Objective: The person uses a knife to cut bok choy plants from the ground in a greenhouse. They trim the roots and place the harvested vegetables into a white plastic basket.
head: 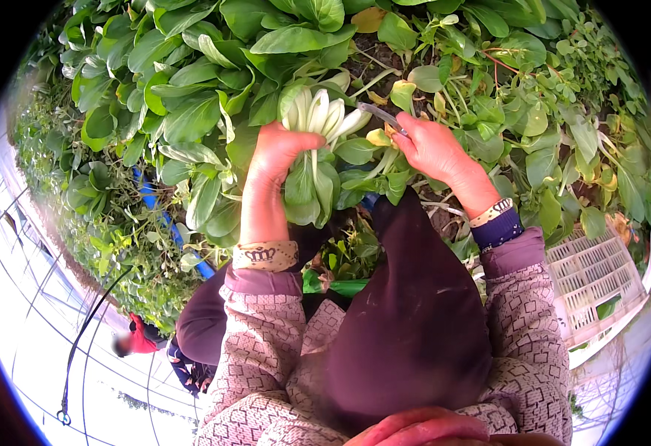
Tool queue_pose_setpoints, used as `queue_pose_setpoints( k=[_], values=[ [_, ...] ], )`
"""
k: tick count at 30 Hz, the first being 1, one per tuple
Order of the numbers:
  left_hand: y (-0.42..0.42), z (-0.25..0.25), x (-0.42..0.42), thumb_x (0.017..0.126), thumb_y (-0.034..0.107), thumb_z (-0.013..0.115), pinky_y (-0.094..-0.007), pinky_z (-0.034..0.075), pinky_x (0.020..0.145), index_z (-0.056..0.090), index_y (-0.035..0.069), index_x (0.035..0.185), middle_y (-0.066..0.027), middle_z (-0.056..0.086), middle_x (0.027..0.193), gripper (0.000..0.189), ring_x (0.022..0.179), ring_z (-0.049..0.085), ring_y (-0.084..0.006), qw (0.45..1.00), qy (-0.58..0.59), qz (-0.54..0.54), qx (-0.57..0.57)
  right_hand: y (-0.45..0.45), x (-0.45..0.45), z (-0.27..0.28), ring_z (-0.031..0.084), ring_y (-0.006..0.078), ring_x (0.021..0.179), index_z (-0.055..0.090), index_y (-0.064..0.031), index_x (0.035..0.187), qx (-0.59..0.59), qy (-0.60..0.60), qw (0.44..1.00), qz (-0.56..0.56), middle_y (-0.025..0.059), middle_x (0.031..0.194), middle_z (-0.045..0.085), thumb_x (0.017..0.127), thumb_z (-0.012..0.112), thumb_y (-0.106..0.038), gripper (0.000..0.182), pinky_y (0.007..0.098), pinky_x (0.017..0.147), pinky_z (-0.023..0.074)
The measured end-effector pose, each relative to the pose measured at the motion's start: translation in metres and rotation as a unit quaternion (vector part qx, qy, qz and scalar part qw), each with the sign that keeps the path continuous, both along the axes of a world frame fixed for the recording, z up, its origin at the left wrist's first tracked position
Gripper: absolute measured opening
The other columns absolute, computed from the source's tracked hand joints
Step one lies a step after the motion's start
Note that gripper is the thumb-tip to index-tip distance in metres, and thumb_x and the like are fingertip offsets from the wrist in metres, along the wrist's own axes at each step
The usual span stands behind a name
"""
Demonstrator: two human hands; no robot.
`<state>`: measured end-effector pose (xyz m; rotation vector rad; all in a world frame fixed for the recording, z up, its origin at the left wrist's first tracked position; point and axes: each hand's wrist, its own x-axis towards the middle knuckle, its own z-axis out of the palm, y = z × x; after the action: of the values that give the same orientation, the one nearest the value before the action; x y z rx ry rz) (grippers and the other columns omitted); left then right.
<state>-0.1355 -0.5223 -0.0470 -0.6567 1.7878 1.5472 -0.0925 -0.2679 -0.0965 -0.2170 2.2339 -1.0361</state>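
Observation:
My left hand [286, 146] is closed around a head of leafy greens like bok choy [321, 114], its pale stalk bases pointing up and right and its leaves hanging below the thumb. In my right hand [427, 146] is a knife or similar cutting tool [381, 113]; its handle is hidden in the fingers. The tool's tip lies close to the white stalks, and whether it touches them I cannot tell. Dense upright greens [197, 95] grow beyond and left of my left hand. Yellowed leaves [379, 137] and loose stems lie around the tool.
A pale plastic crate [596, 279] stands at the right. A blue pipe or strip [158, 209] runs through the plants on the left. Green plastic [350, 287] shows between my legs. Another person in red [142, 337] is at the lower left, near the bed's edge.

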Motion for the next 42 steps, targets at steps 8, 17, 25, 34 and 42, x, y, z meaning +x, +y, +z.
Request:
queue_pose_setpoints(
  k=[8, 17, 25, 34, 42],
  values=[
    [-0.008, -0.008, 0.019, 0.060, -0.009, 0.068, -0.0380, 0.053, 0.082, 0.057, -0.009, 0.109, -0.0182, 0.067, 0.097, 0.051, 0.083, 0.067, -0.0273, 0.992, -0.049, 0.108, 0.051, -0.007, -0.020, 0.007, 0.060, 0.0408, 0.082, 0.049, -0.0021, 0.099, 0.056, -0.018, 0.998, -0.002, 0.0213, 0.084, 0.062, 0.089, 0.050, -0.022, 0.022, 0.0498, 0.070, 0.0464],
    [-0.013, -0.015, 0.021, 0.058, -0.009, 0.070, -0.0363, 0.052, 0.084, 0.057, -0.010, 0.109, -0.0183, 0.066, 0.098, 0.052, 0.085, 0.067, -0.0264, 0.991, -0.050, 0.111, 0.059, -0.033, -0.052, -0.016, 0.060, 0.0417, 0.087, 0.048, 0.0008, 0.103, 0.125, -0.035, 0.991, 0.036, 0.0237, 0.091, 0.063, 0.089, 0.046, -0.018, 0.023, 0.0491, 0.074, 0.0469],
    [-0.019, -0.024, 0.028, 0.060, -0.008, 0.068, -0.0410, 0.055, 0.081, 0.055, -0.014, 0.108, -0.0218, 0.066, 0.096, 0.050, 0.081, 0.068, -0.0303, 0.989, -0.042, 0.117, 0.076, -0.037, -0.072, -0.024, 0.061, 0.0405, 0.091, 0.047, 0.0007, 0.112, 0.120, -0.102, 0.985, 0.071, 0.0232, 0.097, 0.063, 0.086, 0.045, -0.011, 0.028, 0.0466, 0.076, 0.0483],
    [-0.019, -0.015, 0.038, 0.063, -0.010, 0.063, -0.0418, 0.056, 0.078, 0.053, -0.006, 0.117, -0.0170, 0.064, 0.104, 0.055, 0.089, 0.066, -0.0299, 0.970, -0.039, 0.167, 0.171, -0.047, -0.079, -0.020, 0.062, 0.0374, 0.091, 0.050, -0.0020, 0.119, 0.160, -0.066, 0.977, 0.122, 0.0217, 0.099, 0.064, 0.085, 0.046, -0.011, 0.035, 0.0439, 0.076, 0.0492],
    [-0.003, 0.022, 0.039, 0.059, -0.015, 0.067, -0.0437, 0.057, 0.079, 0.048, -0.003, 0.124, -0.0145, 0.059, 0.114, 0.069, 0.101, 0.061, -0.0295, 0.967, -0.054, 0.136, 0.209, -0.010, -0.027, 0.036, 0.045, 0.0027, 0.048, 0.051, -0.0012, 0.122, -0.331, -0.206, 0.842, -0.373, 0.0083, 0.106, 0.063, 0.084, 0.067, -0.015, 0.044, 0.0174, 0.042, 0.0383]
  ],
)
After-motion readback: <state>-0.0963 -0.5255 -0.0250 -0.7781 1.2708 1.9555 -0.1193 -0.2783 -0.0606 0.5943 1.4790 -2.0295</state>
